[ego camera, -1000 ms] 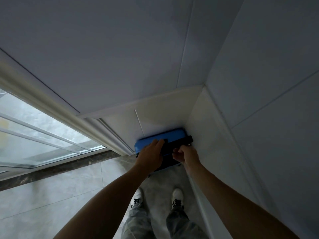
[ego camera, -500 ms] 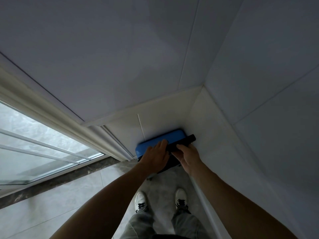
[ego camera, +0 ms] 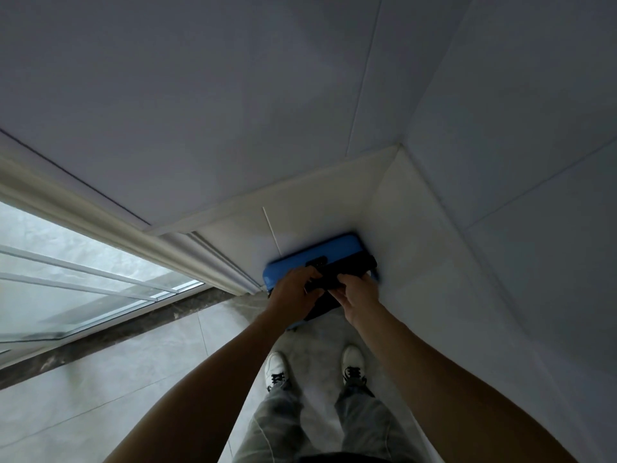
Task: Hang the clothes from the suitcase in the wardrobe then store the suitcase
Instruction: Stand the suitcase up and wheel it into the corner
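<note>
Suitcase (ego camera: 300, 259) stands upright in the corner (ego camera: 387, 195) — left hand (ego camera: 295, 294) and right hand (ego camera: 359, 300) both grip its handle (ego camera: 347, 267), I think. Press down evenly with those 2 so nothing jams.

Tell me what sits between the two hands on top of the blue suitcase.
In the head view, the black handle of the blue suitcase spans the gap; the left hand and right hand each grip it.

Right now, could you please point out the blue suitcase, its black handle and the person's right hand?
blue suitcase (ego camera: 334, 250): head view, on the blue top shell.
black handle (ego camera: 354, 269): head view, on the bar beyond the fingers.
right hand (ego camera: 360, 297): head view, on the back of the hand.
</note>
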`<move>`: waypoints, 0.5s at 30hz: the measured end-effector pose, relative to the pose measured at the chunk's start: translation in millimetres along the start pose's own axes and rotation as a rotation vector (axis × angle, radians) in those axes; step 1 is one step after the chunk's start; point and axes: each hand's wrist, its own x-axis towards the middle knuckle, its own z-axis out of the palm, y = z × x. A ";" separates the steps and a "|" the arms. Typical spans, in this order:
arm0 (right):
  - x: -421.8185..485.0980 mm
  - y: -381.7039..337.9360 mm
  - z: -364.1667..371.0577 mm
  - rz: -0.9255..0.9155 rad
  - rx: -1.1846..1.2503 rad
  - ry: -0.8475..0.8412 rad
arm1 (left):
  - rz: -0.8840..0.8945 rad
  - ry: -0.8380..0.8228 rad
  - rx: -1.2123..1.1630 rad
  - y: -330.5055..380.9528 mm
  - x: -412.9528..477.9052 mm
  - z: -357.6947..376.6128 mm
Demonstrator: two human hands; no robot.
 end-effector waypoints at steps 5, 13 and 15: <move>28.3 16.3 -6.8 0.070 -0.072 0.065 | -0.172 0.007 -0.023 -21.5 9.5 23.3; 79.0 50.4 -24.5 0.126 -0.090 0.180 | -0.405 0.087 -0.047 -49.1 19.3 74.8; 92.5 57.5 -24.0 0.120 -0.073 0.180 | -0.490 0.182 -0.089 -54.4 20.5 86.1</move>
